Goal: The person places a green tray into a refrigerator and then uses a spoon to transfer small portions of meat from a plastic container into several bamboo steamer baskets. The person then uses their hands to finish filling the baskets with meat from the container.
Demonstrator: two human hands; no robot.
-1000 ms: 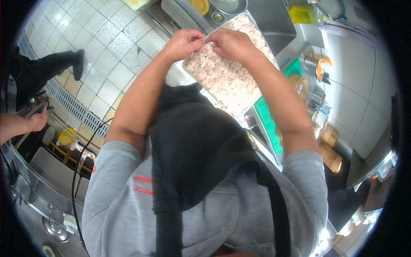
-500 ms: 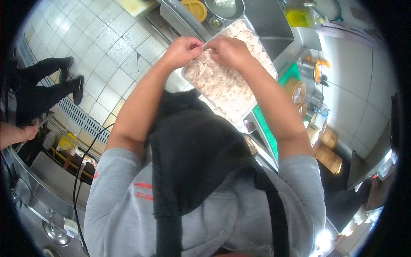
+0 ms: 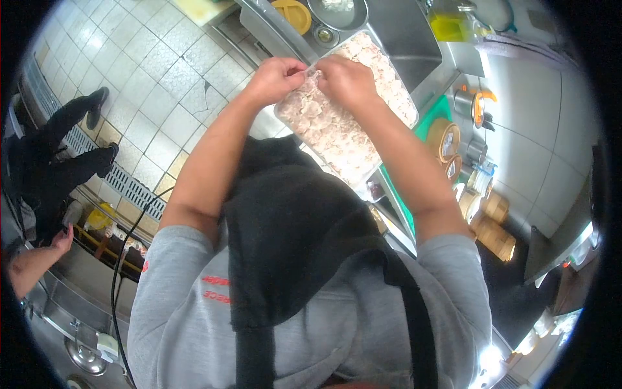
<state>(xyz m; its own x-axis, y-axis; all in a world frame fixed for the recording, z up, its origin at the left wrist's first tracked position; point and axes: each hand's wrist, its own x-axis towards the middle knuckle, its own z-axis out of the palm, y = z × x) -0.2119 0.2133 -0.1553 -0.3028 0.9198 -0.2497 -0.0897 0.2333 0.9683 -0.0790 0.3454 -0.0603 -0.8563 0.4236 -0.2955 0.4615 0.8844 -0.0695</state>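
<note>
A rectangular tray [image 3: 415, 117] with a pale rim holds a heap of thin, pale pinkish pieces [image 3: 337, 126] that look like sliced meat. At the tray's left edge, my left hand [image 3: 278, 80] is closed in a pinch, its fingertips by the rim. My right hand [image 3: 347, 79] reaches over the pieces with bent, closed fingers, close to the left fingertips. Whatever lies between the fingers of either hand is too small to make out. Part of the heap is hidden under my right hand and forearm.
Beyond the tray is a metal sink [image 3: 414, 39] with a round pan [image 3: 340, 14] and a yellow lid [image 3: 293, 16]. On the right stand a green board [image 3: 435, 115] and bamboo steamers [image 3: 443, 140]. Another person's leg [image 3: 74, 110] and hand [image 3: 63, 240] show at left.
My hands stay at the same edge of the tray, with barely any shift. At left, the other person's legs and feet have changed position, and that person's hand has moved right and lower in view.
</note>
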